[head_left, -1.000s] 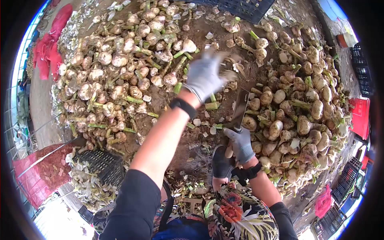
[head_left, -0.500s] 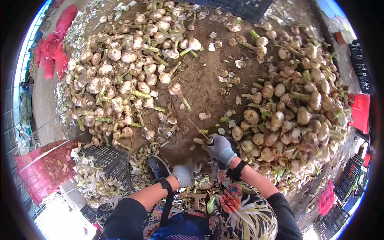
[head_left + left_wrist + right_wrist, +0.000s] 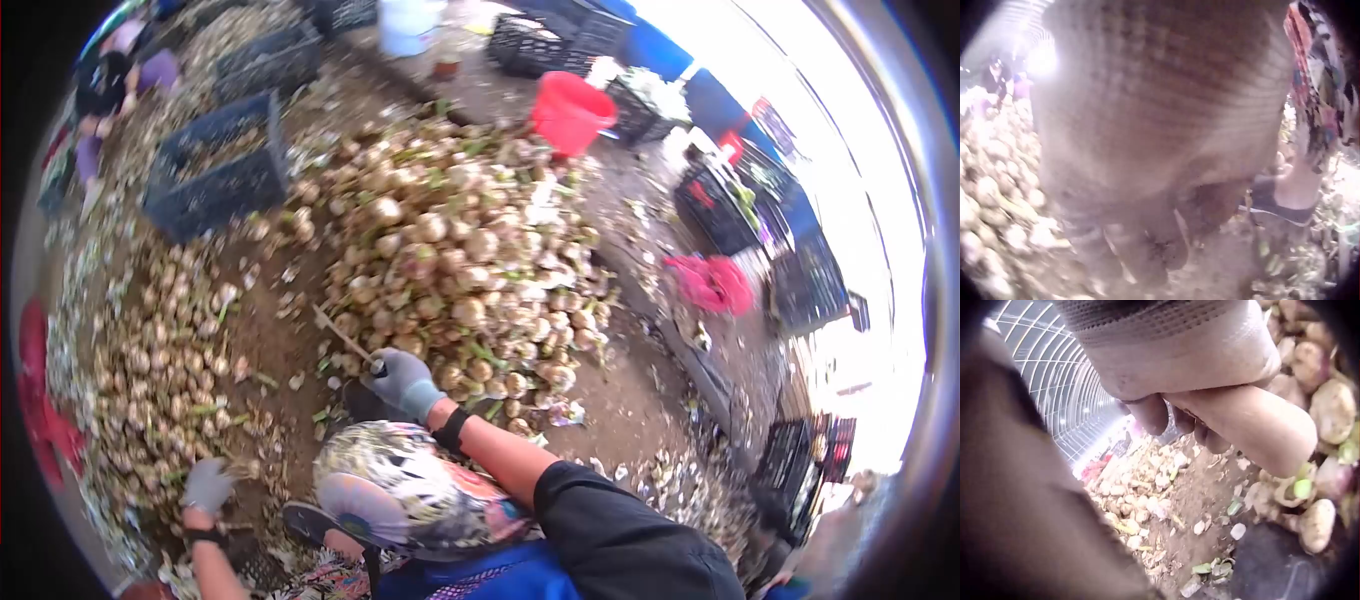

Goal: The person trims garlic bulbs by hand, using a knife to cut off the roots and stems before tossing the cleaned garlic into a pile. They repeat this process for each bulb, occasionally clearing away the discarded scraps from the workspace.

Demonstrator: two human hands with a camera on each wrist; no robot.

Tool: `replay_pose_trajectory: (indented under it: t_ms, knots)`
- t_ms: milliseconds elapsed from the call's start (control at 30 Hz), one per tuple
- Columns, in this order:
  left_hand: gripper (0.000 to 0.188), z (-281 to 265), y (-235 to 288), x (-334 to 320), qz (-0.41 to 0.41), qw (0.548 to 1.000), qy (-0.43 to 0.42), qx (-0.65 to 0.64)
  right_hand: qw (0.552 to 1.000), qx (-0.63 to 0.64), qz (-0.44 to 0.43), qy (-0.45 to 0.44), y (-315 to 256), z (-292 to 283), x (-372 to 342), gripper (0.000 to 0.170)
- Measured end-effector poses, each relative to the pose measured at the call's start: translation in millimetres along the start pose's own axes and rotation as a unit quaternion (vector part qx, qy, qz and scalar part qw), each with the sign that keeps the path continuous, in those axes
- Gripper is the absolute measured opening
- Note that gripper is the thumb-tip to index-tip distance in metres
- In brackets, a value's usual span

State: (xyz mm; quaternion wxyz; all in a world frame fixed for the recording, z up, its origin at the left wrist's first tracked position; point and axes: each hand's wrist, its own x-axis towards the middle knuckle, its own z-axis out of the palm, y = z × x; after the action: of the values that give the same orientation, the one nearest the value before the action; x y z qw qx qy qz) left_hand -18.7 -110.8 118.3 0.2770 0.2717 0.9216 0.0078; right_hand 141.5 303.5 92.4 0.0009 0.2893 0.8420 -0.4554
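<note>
My gloved right hand [image 3: 402, 383] grips a knife [image 3: 342, 333] by its handle beside the right-hand heap of garlic bulbs [image 3: 470, 245]. The blade points up and left in the head view. The rounded end of the knife's handle [image 3: 1266, 428] sticks out of the fist in the right wrist view. At the lower left, my gloved left hand [image 3: 207, 487] is at the near edge of another spread of garlic bulbs [image 3: 165, 370]. Its fingers [image 3: 1141, 256] point down, loosely bent, with no bulb visible in them in the left wrist view.
A dark plastic crate [image 3: 215, 195] stands beyond the heaps, with a red bucket [image 3: 572, 112] at the far side. A pink net bag [image 3: 712, 284] lies to the right. Another person [image 3: 110, 95] is at the upper left. My shoe [image 3: 1272, 562] is by the bulbs.
The head view has turned to the right. My left hand swung from over the bare ground back beside my feet, then out to the left-hand bulbs. My right hand keeps hold of the knife.
</note>
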Motion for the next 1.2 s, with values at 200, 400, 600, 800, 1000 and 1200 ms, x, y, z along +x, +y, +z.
replay_pose_trajectory:
  t_ms: [200, 400, 600, 800, 1000, 1200]
  knots:
    - [0.045, -99.8, 8.5, -90.5, -0.065, 0.992, 0.023, -0.109, 0.985, 0.061, -0.049, 0.152, -35.0, -64.2, -57.7, 0.02]
    - [0.048, -96.3, 33.8, -162.7, 0.003, 1.0, 0.011, 0.008, 0.946, 0.105, -0.189, 0.241, -98.7, -119.5, -98.3, 0.015]
    - [0.065, -67.1, 62.9, -207.7, -0.083, 0.989, -0.073, -0.101, 0.931, 0.009, -0.308, 0.194, -131.9, -113.1, -130.3, 0.015]
    - [0.067, -15.9, 26.7, -220.5, -0.103, 0.988, -0.113, 0.015, 0.908, -0.068, -0.379, 0.167, -136.3, -93.6, -140.6, 0.016]
    - [0.069, -0.5, -32.6, -205.6, -0.086, 0.99, -0.086, -0.067, 0.913, -0.054, -0.368, 0.166, -128.7, -98.4, -134.4, 0.014]
    - [0.067, -9.8, -31.4, -176.6, -0.058, 0.995, -0.063, -0.056, 0.909, -0.04, -0.374, 0.18, -119.4, -101.2, -127.2, 0.018]
